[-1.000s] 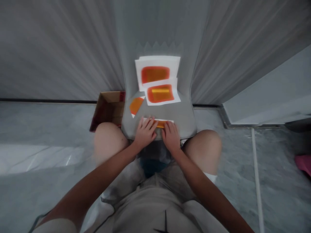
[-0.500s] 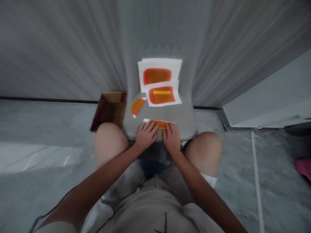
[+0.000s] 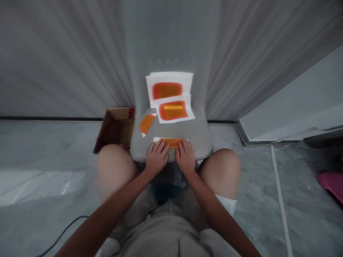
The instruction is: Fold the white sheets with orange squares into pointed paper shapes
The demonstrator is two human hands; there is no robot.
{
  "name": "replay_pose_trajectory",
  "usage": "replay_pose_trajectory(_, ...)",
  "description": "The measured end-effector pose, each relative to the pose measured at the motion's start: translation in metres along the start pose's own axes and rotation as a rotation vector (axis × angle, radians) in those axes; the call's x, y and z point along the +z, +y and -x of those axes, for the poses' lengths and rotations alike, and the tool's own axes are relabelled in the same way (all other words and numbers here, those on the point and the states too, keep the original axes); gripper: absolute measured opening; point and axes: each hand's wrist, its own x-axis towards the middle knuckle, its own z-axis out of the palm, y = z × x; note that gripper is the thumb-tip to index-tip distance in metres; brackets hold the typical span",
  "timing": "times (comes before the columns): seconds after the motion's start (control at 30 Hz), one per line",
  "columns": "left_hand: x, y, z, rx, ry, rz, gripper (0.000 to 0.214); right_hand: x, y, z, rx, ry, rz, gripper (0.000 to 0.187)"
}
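Chair-seat edge (image 3: 199, 152), left hand (image 3: 157, 157), right hand (image 3: 185, 157)

The left hand (image 3: 157, 157) and right hand (image 3: 185, 157) rest flat side by side on a white paper strip with orange film (image 3: 171, 142) on a grey padded seat (image 3: 199, 137), below two orange-patched white sheets (image 3: 167, 93) and a cut orange piece (image 3: 146, 124), with a cardboard box (image 3: 115, 126) just left of the seat.

- A narrow white paper strip (image 3: 170, 142) with an orange film band along it lies flat and crosswise near the front edge of the gray chair seat (image 3: 198, 137).
- The left hand (image 3: 157, 158) and right hand (image 3: 185, 157) rest on it, fingers covering its lower edge.
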Motion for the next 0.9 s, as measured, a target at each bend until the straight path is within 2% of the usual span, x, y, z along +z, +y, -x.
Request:
replay_pose_trajectory(0.47, 0.0025, 0.0008, 0.0009, 0.003, 0.063, 0.022, 0.049, 0.0016, 0.0006, 0.0014, 0.0, 0.038, -0.003, 0.044)
replay_pose_trajectory(0.9, 0.0007, 0.0009, -0.0003, -0.01, 0.011, 0.02, 0.05, 0.0038, 0.0005, 0.0035, 0.017, 0.027, -0.012, 0.045)
